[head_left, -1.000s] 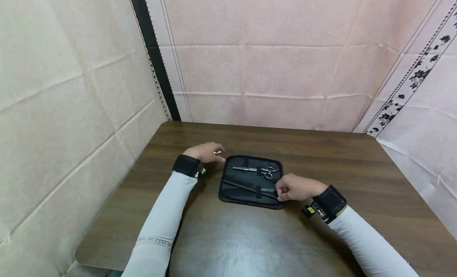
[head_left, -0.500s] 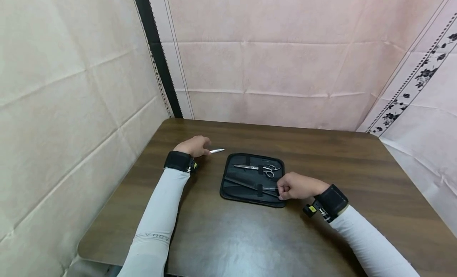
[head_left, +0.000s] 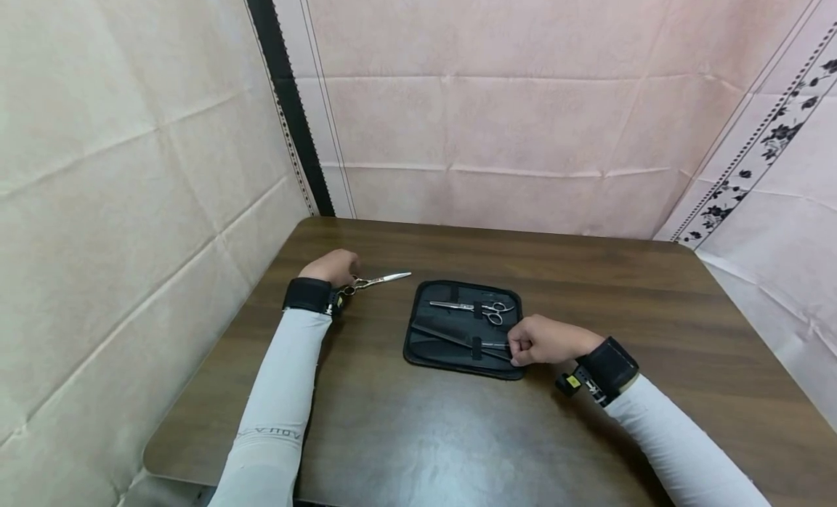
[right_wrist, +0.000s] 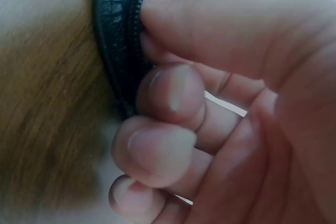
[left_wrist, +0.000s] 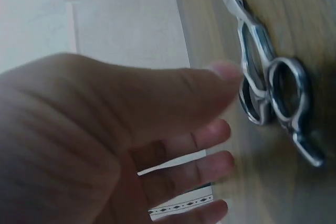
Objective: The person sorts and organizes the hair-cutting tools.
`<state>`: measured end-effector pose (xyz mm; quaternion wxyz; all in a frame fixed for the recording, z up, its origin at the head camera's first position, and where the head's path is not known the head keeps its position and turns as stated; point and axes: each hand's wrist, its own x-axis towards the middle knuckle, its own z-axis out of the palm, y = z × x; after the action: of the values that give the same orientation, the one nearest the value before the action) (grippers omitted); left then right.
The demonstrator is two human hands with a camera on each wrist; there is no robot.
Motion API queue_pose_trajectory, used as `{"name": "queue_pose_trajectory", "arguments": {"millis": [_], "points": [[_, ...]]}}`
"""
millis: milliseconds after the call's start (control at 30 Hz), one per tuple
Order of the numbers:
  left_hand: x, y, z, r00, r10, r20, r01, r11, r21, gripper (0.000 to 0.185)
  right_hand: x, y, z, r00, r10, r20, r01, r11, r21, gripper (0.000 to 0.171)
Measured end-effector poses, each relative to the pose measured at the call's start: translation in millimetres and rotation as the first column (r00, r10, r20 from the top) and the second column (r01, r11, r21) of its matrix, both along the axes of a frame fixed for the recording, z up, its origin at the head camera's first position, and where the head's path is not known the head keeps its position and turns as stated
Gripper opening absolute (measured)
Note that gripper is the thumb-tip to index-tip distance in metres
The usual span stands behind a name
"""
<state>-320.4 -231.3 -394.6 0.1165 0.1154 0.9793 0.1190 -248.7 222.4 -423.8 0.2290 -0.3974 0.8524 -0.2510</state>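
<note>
On the table, left of the case, lies a pair of scissors (head_left: 392, 277), blades pointing right. My left hand (head_left: 335, 267) is at its finger rings. In the left wrist view, the thumb overlaps the scissors (left_wrist: 262, 43) while the other fingers are extended, gripping nothing. An opened black zip case (head_left: 418, 356) holds another pair of scissors (head_left: 467, 308) under a strap, and a black comb (head_left: 439, 334) below it. My right hand (head_left: 546, 340), fingers curled, pinches the case's right edge; in the right wrist view the thumb touches the zipper rim (right_wrist: 135, 30).
The brown wooden table (head_left: 418, 434) has a rounded far left corner. Pale fabric (head_left: 510, 129) hangs behind it and also along the left side. Black bands (head_left: 309, 295) with small cameras are worn on both wrists.
My left hand has moved left, away from the case; the scissors, mostly hidden by it before, now lie uncovered on the table. The right hand stays at the case edge.
</note>
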Motion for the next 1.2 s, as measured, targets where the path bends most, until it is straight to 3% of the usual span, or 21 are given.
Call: {"name": "queue_pose_trajectory", "arguments": {"millis": [233,400,667,867,1033,1067,1200], "points": [[2.2,-3,0.2,0.997,0.068,0.045,-0.067,0.998,-0.008,0.030,-0.6,1,0.7,1.000,0.004,0.020,-0.003,1.000,-0.011,0.020],[5.3,0,-3.2,0.997,0.062,0.045,-0.060,0.998,-0.030,0.022,-1.1,1,-0.3,0.999,0.013,0.035,-0.012,1.000,-0.015,0.019],[0.8,4,-7.8,0.998,0.055,0.013,-0.054,0.994,-0.100,0.005,-1.5,2,0.1,1.000,0.011,0.029,-0.010,1.000,-0.013,0.019],[-1.1,7,-6.5,0.999,0.039,0.021,-0.037,0.993,-0.115,0.023,-1.5,3,0.9,1.000,0.004,0.028,-0.004,1.000,0.003,0.018],[-3.0,6,-6.3,0.999,0.021,0.026,-0.017,0.989,-0.147,0.019,-1.8,3,1.2,1.000,-0.002,0.032,0.001,1.000,0.013,0.016],[-12.1,-2,-16.7,1.000,-0.006,0.016,0.008,0.991,-0.136,0.019,-1.8,3,1.3,0.999,-0.002,0.033,0.002,1.000,0.014,0.016],[-13.9,-4,-19.1,0.999,-0.015,0.037,0.021,0.988,-0.152,0.017,-1.4,3,1.6,0.999,-0.003,0.044,0.002,1.000,0.010,0.015]]}}
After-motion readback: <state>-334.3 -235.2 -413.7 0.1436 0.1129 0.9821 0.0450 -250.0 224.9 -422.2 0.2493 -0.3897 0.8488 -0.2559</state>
